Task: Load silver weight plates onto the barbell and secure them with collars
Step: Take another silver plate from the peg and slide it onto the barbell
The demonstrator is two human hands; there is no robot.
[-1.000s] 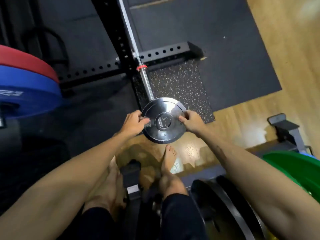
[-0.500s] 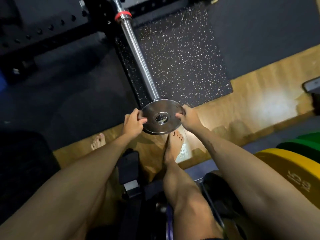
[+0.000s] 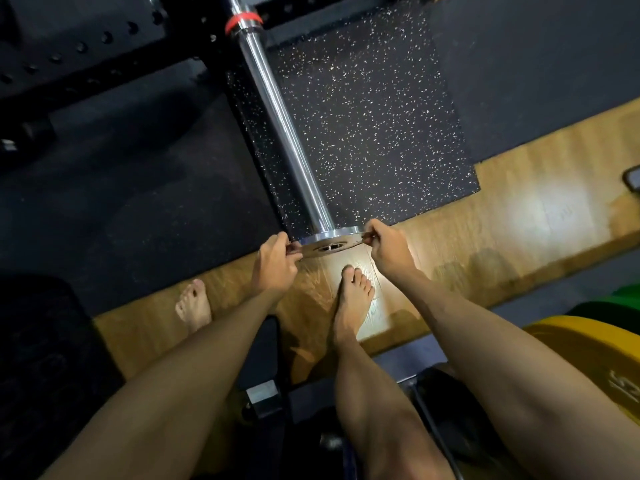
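A small silver weight plate (image 3: 329,241) sits at the near end of the barbell sleeve (image 3: 284,129), seen almost edge-on with its centre hole around the sleeve tip. My left hand (image 3: 275,268) pinches the plate's left rim. My right hand (image 3: 388,247) pinches its right rim. The chrome sleeve runs up and away to a red band (image 3: 242,20) by the black rack. No collar is in view.
A speckled black mat (image 3: 374,126) lies under the sleeve, with wooden floor (image 3: 519,216) nearer me. My bare feet (image 3: 353,303) stand just below the plate. Yellow (image 3: 588,355) and green (image 3: 627,299) bumper plates sit at the right edge. A black perforated rack beam (image 3: 79,53) crosses the upper left.
The view dropped and moved closer. The plate turned from face-on to nearly edge-on at the sleeve's end, both hands staying on its rim.
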